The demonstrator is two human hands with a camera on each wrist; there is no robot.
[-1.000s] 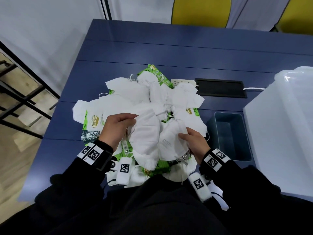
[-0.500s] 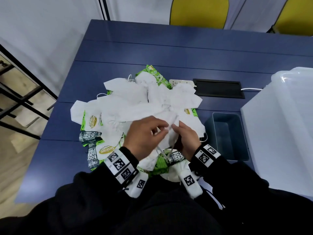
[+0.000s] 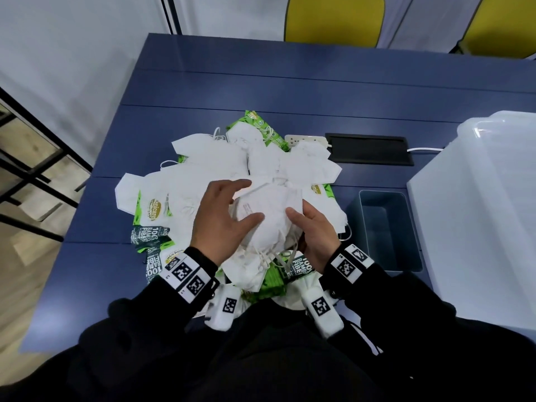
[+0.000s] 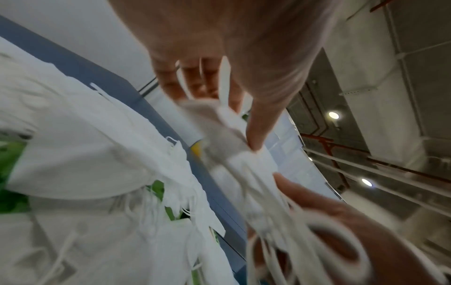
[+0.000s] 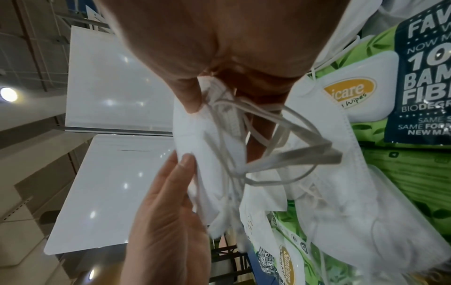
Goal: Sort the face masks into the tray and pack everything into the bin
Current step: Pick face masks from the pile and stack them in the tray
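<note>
A heap of white face masks lies over green wipes packs on the blue table. My right hand grips a small stack of folded masks raised just above the heap, thumb on top and fingers underneath. In the right wrist view the ear loops dangle from that grip. My left hand is spread against the stack's left side, with straight fingers and the thumb touching it. The grey-blue tray stands empty to the right of the heap. The translucent bin is at the far right.
A white power strip and a black cable hatch sit behind the heap. Two yellow chairs stand beyond the table's far edge. A black metal frame stands on the floor at the left.
My left hand came over from the heap's left side to the right hand, then opened flat against the stack. The right hand kept its hold and the stack now lies flatter.
</note>
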